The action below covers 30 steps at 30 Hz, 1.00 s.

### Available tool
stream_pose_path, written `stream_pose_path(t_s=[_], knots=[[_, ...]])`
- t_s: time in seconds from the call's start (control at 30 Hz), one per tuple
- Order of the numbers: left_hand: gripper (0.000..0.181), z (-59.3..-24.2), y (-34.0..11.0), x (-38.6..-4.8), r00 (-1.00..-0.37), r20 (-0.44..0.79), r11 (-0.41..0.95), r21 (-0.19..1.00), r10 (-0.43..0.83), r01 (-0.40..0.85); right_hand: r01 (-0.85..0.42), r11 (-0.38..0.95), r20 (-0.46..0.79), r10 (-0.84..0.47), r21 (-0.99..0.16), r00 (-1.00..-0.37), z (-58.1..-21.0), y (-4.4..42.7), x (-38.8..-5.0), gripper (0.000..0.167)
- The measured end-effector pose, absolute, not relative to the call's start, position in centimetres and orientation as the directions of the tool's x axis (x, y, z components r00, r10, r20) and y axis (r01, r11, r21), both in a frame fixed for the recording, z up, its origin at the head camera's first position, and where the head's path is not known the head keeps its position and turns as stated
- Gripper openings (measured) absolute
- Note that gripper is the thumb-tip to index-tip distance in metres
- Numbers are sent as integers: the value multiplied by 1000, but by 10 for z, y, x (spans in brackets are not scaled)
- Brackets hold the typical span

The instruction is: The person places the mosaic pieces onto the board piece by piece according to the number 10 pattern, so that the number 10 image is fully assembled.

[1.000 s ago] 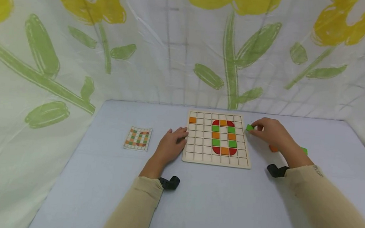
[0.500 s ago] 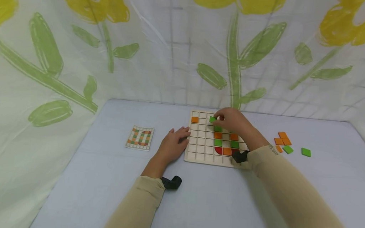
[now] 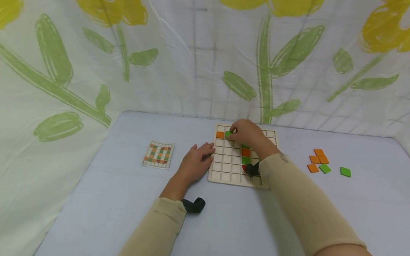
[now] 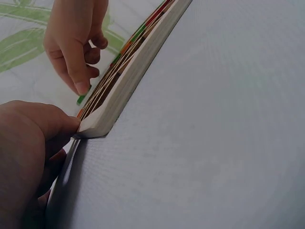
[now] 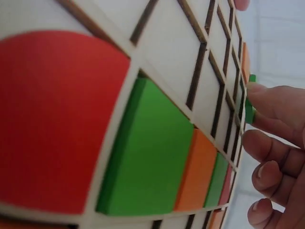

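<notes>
A pale wooden grid board (image 3: 225,178) lies on the table with red, green and orange pieces in its cells. The right hand (image 3: 248,134) pinches a green square tile (image 3: 227,134) between thumb and fingers at the board's upper left, just right of an orange tile (image 3: 220,135). In the right wrist view this green tile (image 5: 250,102) stands tilted at the fingertips. The left hand (image 3: 194,163) rests at the board's left edge, fingers spread; in the left wrist view its thumb touches the board's corner (image 4: 95,126). The right forearm hides part of the board.
A small card with a coloured grid pattern (image 3: 158,155) lies left of the board. To the right are several loose orange tiles (image 3: 312,168) and two green ones (image 3: 345,172). A flower-printed curtain (image 3: 179,86) hangs behind the table.
The right hand has carried the green tile leftward from beyond the board's right side to its upper left, beside the orange tile. The left hand has stayed at the board's edge.
</notes>
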State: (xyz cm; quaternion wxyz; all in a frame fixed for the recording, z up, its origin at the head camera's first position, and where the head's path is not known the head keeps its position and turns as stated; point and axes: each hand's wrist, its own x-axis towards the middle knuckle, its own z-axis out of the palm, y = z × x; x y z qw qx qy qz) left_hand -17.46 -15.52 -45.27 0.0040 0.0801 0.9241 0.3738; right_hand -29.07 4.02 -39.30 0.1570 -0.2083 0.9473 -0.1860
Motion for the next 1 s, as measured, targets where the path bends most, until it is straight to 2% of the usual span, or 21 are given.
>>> stream_pose_path(t_s=[1.0], knots=[[37,-452,-156,-175,-984,65,709,686,167,166,-325,856,-266,-449,-402,-853,-390,34,-287,39]])
